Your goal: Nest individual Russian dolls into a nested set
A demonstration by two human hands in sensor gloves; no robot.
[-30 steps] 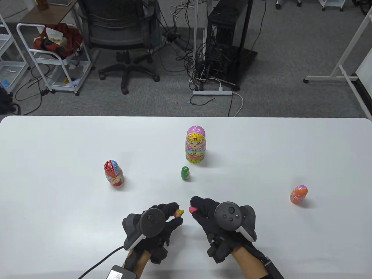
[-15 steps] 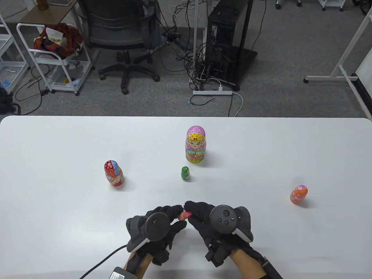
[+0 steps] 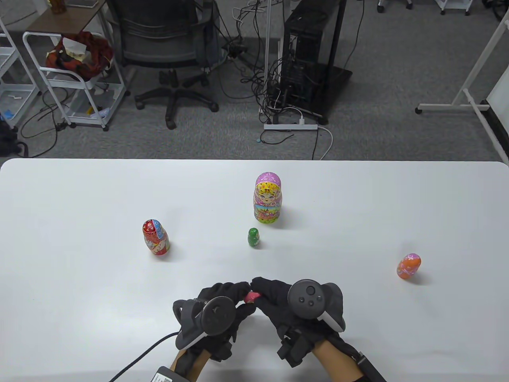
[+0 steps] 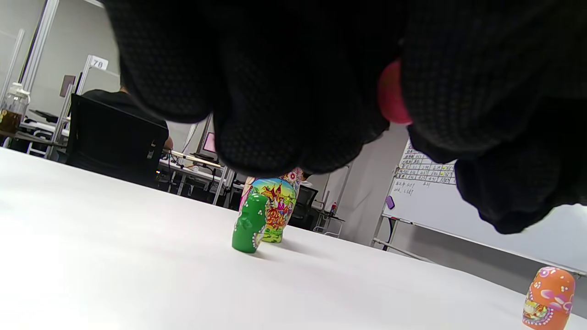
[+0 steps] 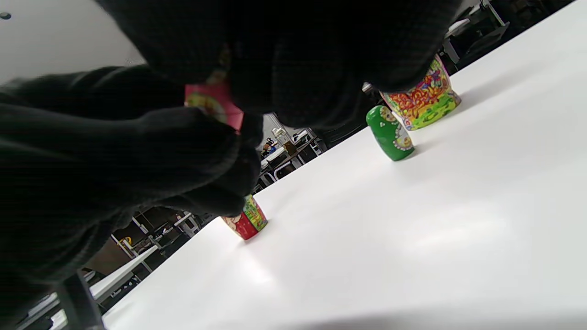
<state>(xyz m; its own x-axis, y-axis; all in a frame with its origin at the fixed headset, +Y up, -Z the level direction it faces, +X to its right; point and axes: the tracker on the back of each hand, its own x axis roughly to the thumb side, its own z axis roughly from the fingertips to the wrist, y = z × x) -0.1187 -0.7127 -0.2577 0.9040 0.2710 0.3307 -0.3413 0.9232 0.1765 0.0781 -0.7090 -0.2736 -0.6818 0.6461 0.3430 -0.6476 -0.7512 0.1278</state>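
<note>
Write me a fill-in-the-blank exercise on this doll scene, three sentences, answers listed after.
1. Both hands grip one small ____ doll between them.
2. The doll standing right in front of the big pink-topped doll is ____.
3. The doll farthest to the person's right, near the right hand rather than the left hand, is ____.

Missing words: pink; green; orange

small doll (image 3: 253, 237) before big doll (image 3: 268, 197)
</note>
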